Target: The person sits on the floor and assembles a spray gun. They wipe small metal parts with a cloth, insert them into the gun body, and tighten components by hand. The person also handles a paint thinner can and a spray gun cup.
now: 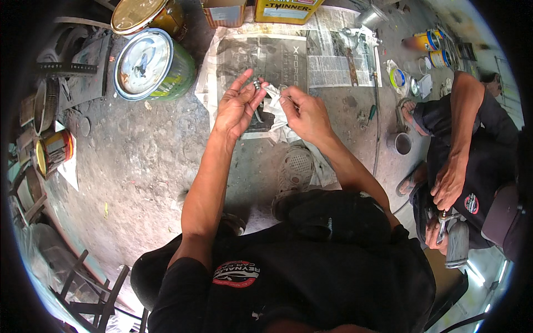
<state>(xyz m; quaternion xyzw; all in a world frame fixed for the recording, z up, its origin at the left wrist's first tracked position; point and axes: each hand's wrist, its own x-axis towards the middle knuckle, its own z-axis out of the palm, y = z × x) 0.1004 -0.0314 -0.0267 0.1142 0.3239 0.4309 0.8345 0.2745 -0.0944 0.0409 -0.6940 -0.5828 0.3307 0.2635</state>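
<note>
Metal part (257,84) is sitting between the left hand's (237,108) thumb and fingers, which are gripping it above spread paper (287,61); just right, the right hand (306,114) is pinching a white cloth (275,104).

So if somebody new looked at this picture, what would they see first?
Probably the hands in the upper middle: the left hand holds a small shiny metal part, and the right hand grips a crumpled white cloth. Next might come the big round green can at upper left and the yellow rectangular can at the top edge. On the right, a co-worker in dark clothes holds a metal tool with a grey cup.
</note>
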